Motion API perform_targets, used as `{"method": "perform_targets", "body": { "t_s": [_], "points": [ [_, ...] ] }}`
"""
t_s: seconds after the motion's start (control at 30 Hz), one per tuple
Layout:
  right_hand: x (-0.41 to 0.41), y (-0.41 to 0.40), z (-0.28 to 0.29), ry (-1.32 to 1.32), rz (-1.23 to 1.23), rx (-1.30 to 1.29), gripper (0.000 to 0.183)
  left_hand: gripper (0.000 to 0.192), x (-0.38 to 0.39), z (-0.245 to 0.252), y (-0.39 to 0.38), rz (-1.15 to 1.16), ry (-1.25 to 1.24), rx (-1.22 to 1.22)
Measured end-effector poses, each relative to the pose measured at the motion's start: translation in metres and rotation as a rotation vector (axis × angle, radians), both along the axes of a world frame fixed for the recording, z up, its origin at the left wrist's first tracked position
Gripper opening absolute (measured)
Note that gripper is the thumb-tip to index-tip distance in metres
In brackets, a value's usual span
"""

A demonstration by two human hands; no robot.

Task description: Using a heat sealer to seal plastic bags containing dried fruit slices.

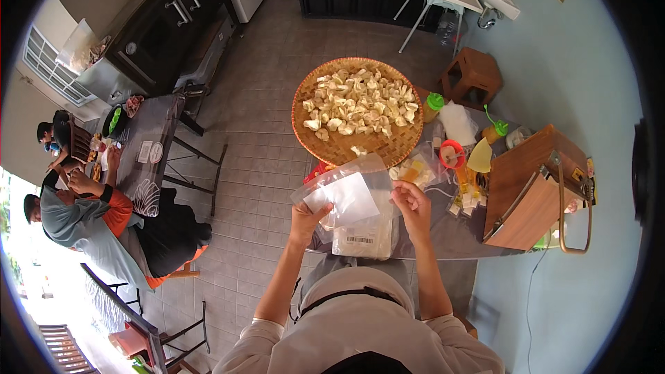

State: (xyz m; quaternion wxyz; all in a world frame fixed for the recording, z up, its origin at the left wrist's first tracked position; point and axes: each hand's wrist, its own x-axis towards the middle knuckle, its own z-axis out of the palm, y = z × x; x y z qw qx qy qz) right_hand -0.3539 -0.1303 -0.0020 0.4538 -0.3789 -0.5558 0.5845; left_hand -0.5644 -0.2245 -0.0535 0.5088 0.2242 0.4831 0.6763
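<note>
My left hand (310,219) pinches the lower left side of a clear plastic bag (370,167), with its thumb on top. A white sheet (349,198) shows through the bag. At the bag's right edge, the bent fingers of my right hand (413,206) close on the plastic. Below the bag lies a stack of clear plastic packaging (362,244) bearing a printed code, at the table's near edge. Just beyond my hands is a round woven bamboo tray (340,148) with many pale, curled crackers or chips (363,101) on it.
On the table's right stand squeeze bottles with green caps (434,103), a red cup (451,154) and a brown wooden case (535,192) with a metal handle. A brown stool (471,75) stands behind. Two people sit by another table (156,135) at left.
</note>
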Motion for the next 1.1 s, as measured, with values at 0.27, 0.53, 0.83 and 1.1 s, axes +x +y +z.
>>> {"method": "perform_targets", "body": {
  "t_s": [0.27, 0.53, 0.83, 1.1],
  "points": [
    [-0.021, -0.01, 0.02, -0.365, -0.093, 0.403, 0.019, 0.027, -0.005, 0.006, -0.01, 0.051, 0.116, -0.015],
    [-0.026, -0.017, 0.018, -0.38, -0.197, 0.476, 0.02, 0.026, -0.002, 0.005, -0.015, 0.068, 0.178, -0.05],
    [-0.002, -0.008, 0.01, -0.55, -0.301, 0.652, 0.016, 0.024, 0.026, 0.006, -0.003, 0.084, 0.121, -0.044],
    [0.022, 0.004, 0.015, -0.455, -0.255, 0.572, 0.006, 0.028, 0.044, 0.009, 0.007, 0.035, 0.063, -0.023]
  ]
}}
